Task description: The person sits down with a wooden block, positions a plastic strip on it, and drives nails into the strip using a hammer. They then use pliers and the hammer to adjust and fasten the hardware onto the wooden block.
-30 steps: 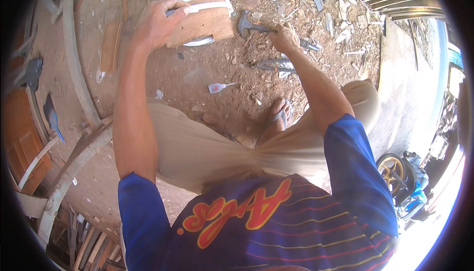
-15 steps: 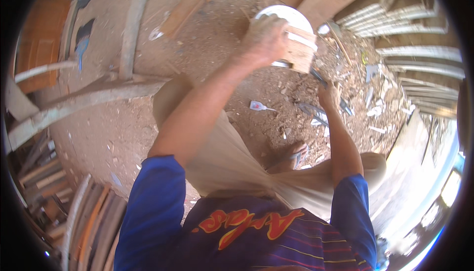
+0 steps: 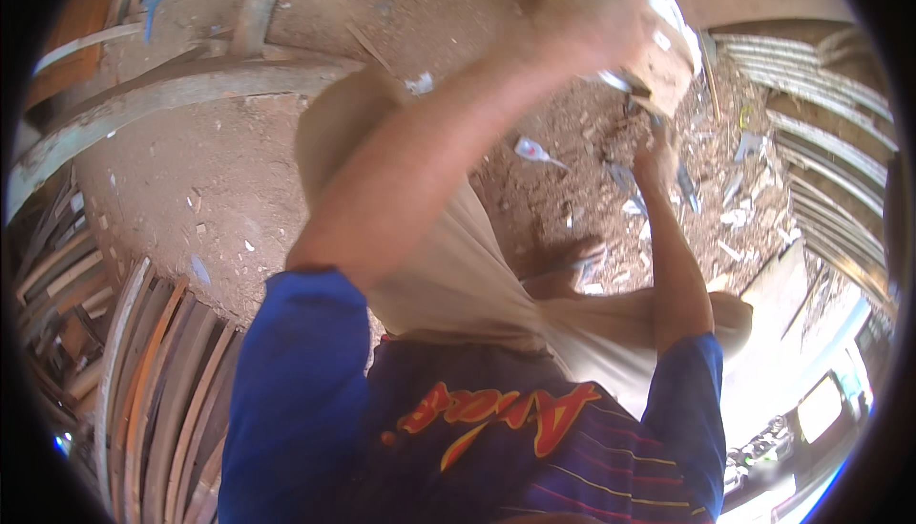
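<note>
My left hand [image 3: 606, 13] is smeared by motion, its fingers bent over the upper edge of a light wooden block [image 3: 671, 71]. A white round-rimmed object [image 3: 665, 7] shows behind the block, partly covered by the hand and the wood. Below the block, my right hand [image 3: 656, 159] is closed around a slim dark tool [image 3: 656, 123], whose upper end meets the block's lower edge. The tool's exact kind is not clear.
A small white squeeze bottle [image 3: 536, 150] lies on the dirt floor among wood chips. Dark tools [image 3: 625, 180] lie beside my right forearm. Stacked timber [image 3: 157, 381] stands at lower left, slatted wood [image 3: 811, 133] at right. A curved beam [image 3: 181, 99] crosses the left side.
My left hand and the wooden block have moved right and up in the picture. The right hand has shifted slightly the same way, still gripping the dark tool. The whole view has turned somewhat.
</note>
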Tool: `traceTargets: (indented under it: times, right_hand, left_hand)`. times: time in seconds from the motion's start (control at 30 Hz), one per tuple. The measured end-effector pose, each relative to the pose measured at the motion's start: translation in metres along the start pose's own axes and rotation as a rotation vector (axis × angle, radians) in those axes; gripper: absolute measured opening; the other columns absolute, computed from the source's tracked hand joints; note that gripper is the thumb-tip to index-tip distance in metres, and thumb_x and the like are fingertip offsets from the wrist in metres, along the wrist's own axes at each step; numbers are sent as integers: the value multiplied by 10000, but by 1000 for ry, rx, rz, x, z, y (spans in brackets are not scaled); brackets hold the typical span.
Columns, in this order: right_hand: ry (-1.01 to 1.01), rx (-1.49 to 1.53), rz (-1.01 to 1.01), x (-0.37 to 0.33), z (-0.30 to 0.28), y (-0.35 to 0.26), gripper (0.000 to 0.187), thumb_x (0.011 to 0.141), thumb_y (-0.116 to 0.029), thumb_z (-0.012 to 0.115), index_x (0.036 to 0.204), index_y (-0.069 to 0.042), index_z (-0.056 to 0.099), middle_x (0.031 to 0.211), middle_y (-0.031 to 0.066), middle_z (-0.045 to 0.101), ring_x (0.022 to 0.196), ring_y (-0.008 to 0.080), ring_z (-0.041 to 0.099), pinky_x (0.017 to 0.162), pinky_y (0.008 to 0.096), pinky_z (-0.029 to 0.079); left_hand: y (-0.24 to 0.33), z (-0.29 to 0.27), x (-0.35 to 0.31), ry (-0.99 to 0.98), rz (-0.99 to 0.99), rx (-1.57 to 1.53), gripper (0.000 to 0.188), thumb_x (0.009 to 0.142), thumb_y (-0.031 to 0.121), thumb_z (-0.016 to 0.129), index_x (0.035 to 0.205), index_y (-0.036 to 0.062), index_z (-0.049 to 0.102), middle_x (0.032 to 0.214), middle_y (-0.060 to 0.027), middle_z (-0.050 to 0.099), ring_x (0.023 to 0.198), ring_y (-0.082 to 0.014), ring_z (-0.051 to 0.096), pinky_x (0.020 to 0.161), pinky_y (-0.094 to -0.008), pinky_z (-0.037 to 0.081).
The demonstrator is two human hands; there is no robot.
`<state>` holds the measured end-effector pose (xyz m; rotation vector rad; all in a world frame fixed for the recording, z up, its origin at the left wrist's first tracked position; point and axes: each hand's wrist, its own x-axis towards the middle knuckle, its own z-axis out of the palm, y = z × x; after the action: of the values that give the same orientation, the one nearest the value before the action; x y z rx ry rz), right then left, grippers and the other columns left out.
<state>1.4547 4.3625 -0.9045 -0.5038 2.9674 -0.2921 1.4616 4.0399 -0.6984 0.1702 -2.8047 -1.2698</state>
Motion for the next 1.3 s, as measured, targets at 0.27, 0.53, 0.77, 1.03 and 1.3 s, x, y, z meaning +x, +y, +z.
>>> traceTargets:
  times: [0.27, 0.53, 0.77, 1.03, 1.3]
  right_hand:
    - [-684, 185, -349, -32, -4, -173, 425, 1024, -449, 622, 1282, -115, 679, 1306, 137, 618, 1099, 286, 662, 945, 437, 564]
    - [-709, 344, -321, -55, 45, -211, 284, 986, -298, 608, 1132, -67, 687, 1210, 160, 692, 1065, 321, 697, 850, 465, 572]
    - [-759, 951, 72, -19, -58, -209, 195, 992, -107, 505, 1016, -4, 669, 787, 122, 669, 651, 216, 657, 640, 385, 553]
    - [-623, 1232, 170, 3, -204, -162, 175, 1050, -147, 537, 1030, -52, 683, 713, 9, 648, 542, 73, 540, 473, 237, 433]
    - [-315, 1481, 227, -3, -263, -121, 194, 1082, -223, 561, 1026, -106, 706, 690, -25, 615, 524, 34, 471, 441, 194, 337]
  left_hand:
    - [-26, -91, 10, 341, -106, -79, 406, 975, 299, 640, 1235, -10, 670, 1115, -178, 720, 1085, -290, 676, 960, -407, 511]
    - [-26, -104, 2, 367, -258, -114, 355, 959, 304, 664, 1183, 33, 709, 941, -75, 715, 906, -177, 654, 832, -329, 516]
    - [-20, -99, 9, 148, -319, 81, 376, 944, 399, 673, 1147, 92, 752, 982, -144, 758, 902, -244, 709, 838, -398, 543]
    - [8, -88, 9, -236, -281, 103, 461, 999, 440, 619, 1183, 33, 732, 1170, -156, 733, 1018, -249, 701, 964, -416, 544]
    - [21, -30, -22, -620, 119, -188, 549, 1060, 513, 536, 1257, 22, 681, 1003, -114, 752, 945, -227, 700, 904, -385, 553]
